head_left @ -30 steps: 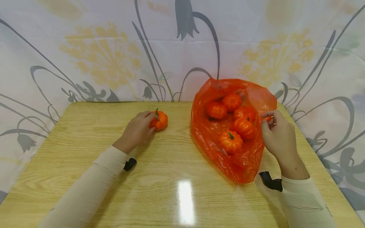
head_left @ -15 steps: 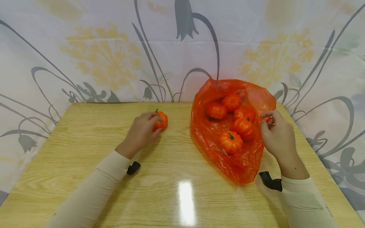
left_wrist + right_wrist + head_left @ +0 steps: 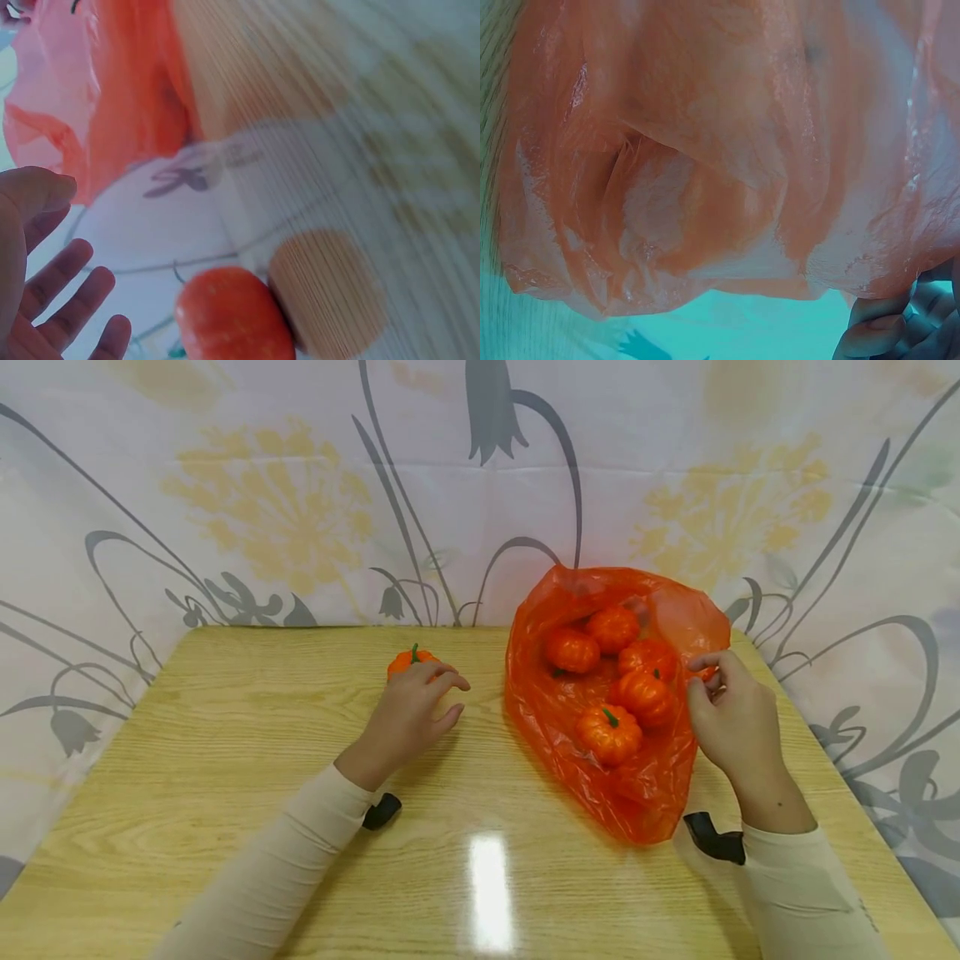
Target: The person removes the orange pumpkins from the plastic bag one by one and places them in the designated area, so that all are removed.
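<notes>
My left hand (image 3: pixel 412 714) hovers over the table just in front of a small orange pumpkin (image 3: pixel 405 660) with a green stem, partly hiding it in the head view. Its fingers are loosely bent and hold nothing; in the left wrist view they are spread apart from the pumpkin (image 3: pixel 232 315). On the right stands an orange-red plastic bag (image 3: pixel 555 752), its mouth wide, with several pumpkins (image 3: pixel 609 735) inside. The right hand (image 3: pixel 735 714) pinches the bag's right edge. In the right wrist view, curled fingers (image 3: pixel 877 330) grip the thin plastic (image 3: pixel 705 187).
The wooden table (image 3: pixel 240 710) meets a floral-patterned cloth (image 3: pixel 300 502) at the back. A black wrist piece (image 3: pixel 382 812) shows beside the left sleeve, and another (image 3: pixel 712 839) by the right sleeve.
My left hand has let go of or slid off the pumpkin and moved right and a little nearer. The pumpkin stays about where it was. The right hand and bag have hardly moved.
</notes>
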Tool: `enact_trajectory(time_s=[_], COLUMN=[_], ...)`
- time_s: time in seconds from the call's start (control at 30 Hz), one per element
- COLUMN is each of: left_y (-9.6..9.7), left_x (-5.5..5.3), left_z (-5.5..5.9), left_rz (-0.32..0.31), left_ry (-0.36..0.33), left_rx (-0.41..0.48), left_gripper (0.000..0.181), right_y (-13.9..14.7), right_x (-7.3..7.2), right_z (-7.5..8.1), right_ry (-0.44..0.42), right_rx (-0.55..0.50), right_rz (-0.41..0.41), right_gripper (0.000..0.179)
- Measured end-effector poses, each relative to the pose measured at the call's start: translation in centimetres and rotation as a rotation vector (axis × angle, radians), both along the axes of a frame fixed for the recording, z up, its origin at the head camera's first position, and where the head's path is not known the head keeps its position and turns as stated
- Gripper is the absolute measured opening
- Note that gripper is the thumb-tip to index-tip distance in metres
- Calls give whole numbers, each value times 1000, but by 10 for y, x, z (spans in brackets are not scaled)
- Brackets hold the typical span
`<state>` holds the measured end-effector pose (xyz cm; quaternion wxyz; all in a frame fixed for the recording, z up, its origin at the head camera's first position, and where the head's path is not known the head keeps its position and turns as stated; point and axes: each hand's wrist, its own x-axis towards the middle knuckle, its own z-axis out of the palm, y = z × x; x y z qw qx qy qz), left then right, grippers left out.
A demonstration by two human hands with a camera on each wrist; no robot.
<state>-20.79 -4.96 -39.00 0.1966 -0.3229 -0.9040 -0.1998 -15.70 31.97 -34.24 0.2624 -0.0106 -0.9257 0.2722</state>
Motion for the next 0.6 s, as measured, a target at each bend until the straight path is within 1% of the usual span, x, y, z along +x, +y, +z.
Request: enact_trajectory(time_s=[0.2,0.4,0.6], left_y=[20,41,61], left_x=[7,9,11], left_z=[4,6,9], left_rz=[-21,-64,-87], left_ry=[-33,-24,-29], left_rx=[-11,-3,-3], left_gripper=[25,27,30], right_y=[-1,-1,-1], right_x=[1,1,0], right_z=[-1,-1,-1], right_ry=[-11,-14,-6], right_rx=[-2,-5,3], right_rz=[1,-5,-6], right_gripper=[16,16,15])
